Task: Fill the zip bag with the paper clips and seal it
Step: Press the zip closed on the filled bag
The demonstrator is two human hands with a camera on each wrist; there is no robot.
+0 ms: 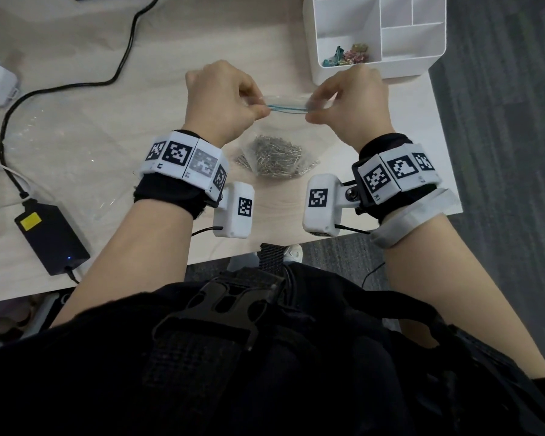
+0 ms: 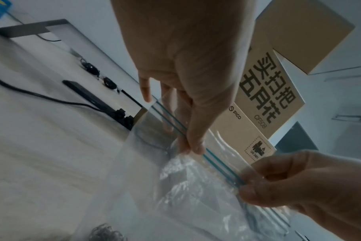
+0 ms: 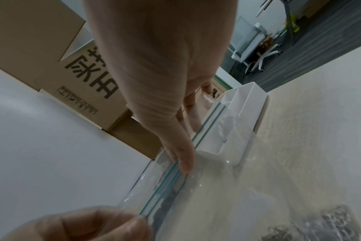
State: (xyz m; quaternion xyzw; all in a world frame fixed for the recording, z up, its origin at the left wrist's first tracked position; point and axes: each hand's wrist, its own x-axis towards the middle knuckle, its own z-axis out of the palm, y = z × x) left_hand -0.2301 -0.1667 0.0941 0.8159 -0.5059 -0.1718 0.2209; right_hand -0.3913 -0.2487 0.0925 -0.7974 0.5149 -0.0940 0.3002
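Observation:
A clear zip bag (image 1: 280,133) stands upright on the table, with a heap of silver paper clips (image 1: 277,160) inside its bottom. Its blue zip strip (image 1: 287,108) runs level between my hands, and its two lines show slightly apart in the middle. My left hand (image 1: 263,111) pinches the strip's left end between thumb and fingers. At the right end, my right hand (image 1: 310,116) pinches it the same way. The left wrist view shows my left hand (image 2: 193,148) on the strip (image 2: 218,166). In the right wrist view my right hand (image 3: 183,163) presses the strip (image 3: 165,184).
A white compartment organizer (image 1: 434,58) stands at the back right, with colourful binder clips (image 1: 348,56) in one cell. A black power adapter (image 1: 52,239) and its cable (image 1: 60,89) lie at the left. Cardboard boxes (image 2: 268,91) stand beyond the table. The table's front edge is close to my wrists.

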